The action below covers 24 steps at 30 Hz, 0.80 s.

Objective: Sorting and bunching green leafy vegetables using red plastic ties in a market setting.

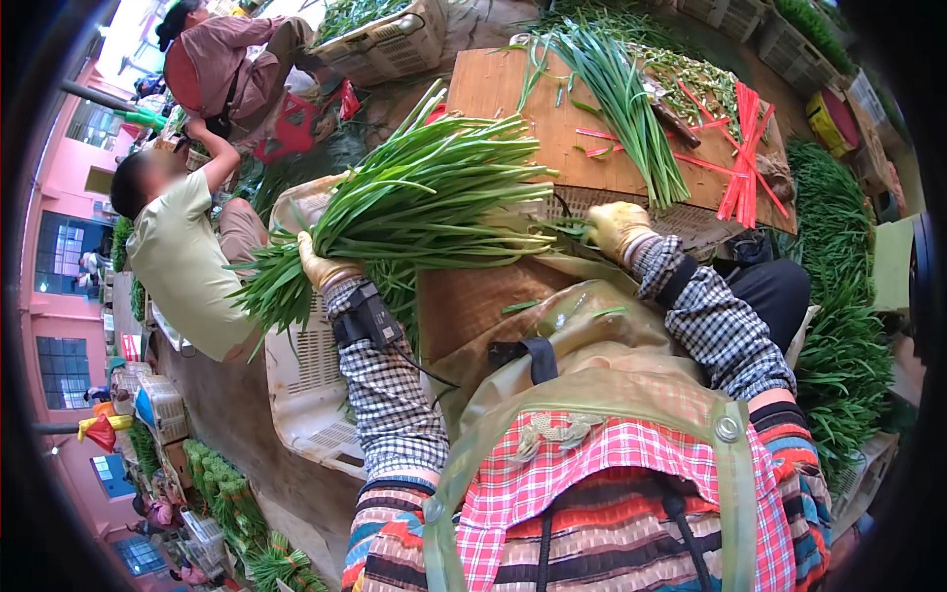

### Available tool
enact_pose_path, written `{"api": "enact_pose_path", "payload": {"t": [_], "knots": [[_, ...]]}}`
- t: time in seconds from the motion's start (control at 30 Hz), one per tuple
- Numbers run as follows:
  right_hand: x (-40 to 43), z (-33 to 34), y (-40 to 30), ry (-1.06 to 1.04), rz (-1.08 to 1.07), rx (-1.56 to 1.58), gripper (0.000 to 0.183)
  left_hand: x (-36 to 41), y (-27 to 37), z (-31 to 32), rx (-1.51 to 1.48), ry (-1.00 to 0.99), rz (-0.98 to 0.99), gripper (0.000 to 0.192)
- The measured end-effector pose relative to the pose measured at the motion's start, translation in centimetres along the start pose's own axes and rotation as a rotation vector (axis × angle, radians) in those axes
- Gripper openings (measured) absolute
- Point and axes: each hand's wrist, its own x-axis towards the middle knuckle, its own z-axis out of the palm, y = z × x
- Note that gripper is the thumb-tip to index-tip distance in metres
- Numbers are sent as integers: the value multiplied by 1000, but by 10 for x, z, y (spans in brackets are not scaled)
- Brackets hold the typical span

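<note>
My left hand (325, 263), in a yellowish glove, is wrapped around the leafy part of a thick bunch of green chives (436, 196). Their pale cut ends point right, above my lap. My right hand (620, 228), also gloved, is closed at the ends of a few loose green leaves (566, 227), just right of the bunch. Beyond it, a wooden board (488, 89) bears a smaller bunch of chives (621, 111). A knife with a brown handle (675, 124) lies partly behind that bunch, and red plastic strips (743, 163) lie at the board's right side.
A white plastic crate (311, 399) stands under my left forearm. Chopped trimmings (699, 89) cover the board's far corner. Heaped chives (836, 296) line my right. A person in a light shirt (185, 259) sits at left; another person (229, 66) sits beyond, near a red stool (292, 129).
</note>
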Motion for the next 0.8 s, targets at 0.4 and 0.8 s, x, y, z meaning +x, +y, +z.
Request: {"api": "enact_pose_path", "payload": {"t": [0.4, 0.8], "knots": [[-28, -54, -23, 60, -331, 618, 34, 1, 3, -3, -8, -14, -26, 53], [-35, -99, -41, 662, -319, 924, 20, -34, -7, 21, -159, -104, 91, 39]]}}
